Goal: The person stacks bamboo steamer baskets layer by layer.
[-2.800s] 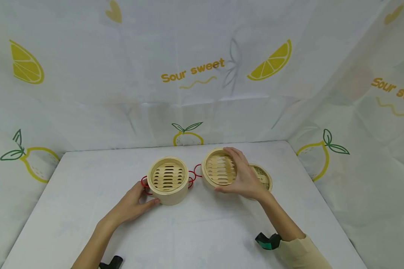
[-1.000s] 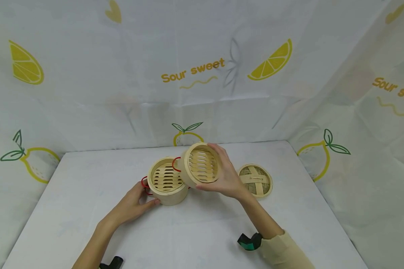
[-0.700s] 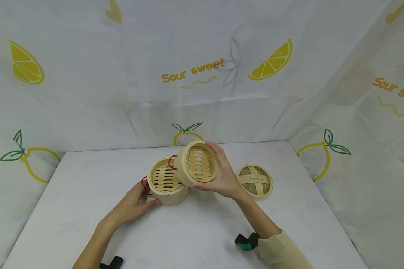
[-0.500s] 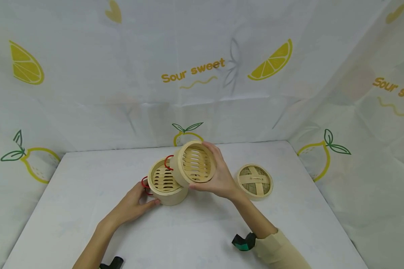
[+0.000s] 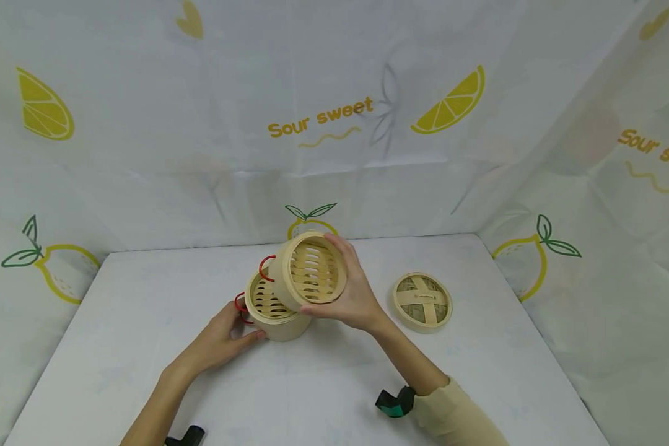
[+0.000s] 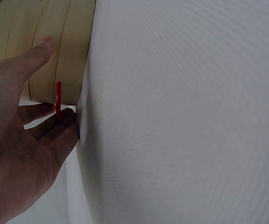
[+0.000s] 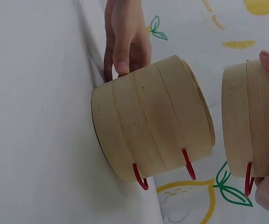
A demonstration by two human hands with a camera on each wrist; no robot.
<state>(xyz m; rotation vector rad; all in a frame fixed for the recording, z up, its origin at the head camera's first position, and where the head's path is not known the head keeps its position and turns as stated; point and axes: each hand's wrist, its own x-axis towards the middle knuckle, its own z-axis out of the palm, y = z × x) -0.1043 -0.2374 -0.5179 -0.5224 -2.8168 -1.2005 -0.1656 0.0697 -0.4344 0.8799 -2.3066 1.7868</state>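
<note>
In the head view, a stack of bamboo steamer baskets (image 5: 281, 327) with red side handles stands on the white table. My left hand (image 5: 217, 337) holds its left side; in the left wrist view the thumb lies on the wall and the fingers (image 6: 62, 133) curl by a red handle (image 6: 58, 100). My right hand (image 5: 348, 296) grips another bamboo steamer basket (image 5: 283, 280) by its right side, thumb in front and fingers behind. That basket is tilted and overlaps the stack from above; the right wrist view shows a gap between the held basket (image 7: 237, 126) and the stack (image 7: 148, 121).
A round woven bamboo lid (image 5: 422, 301) lies on the table (image 5: 323, 396) to the right of the stack. A white lemon-print cloth (image 5: 217, 111) rises behind the table. Black devices (image 5: 396, 401) sit at the wrists.
My right hand has lifted the single basket off the table beside the lid and carried it left over the stack, tilting it. The lid is now uncovered. The left hand stays put.
</note>
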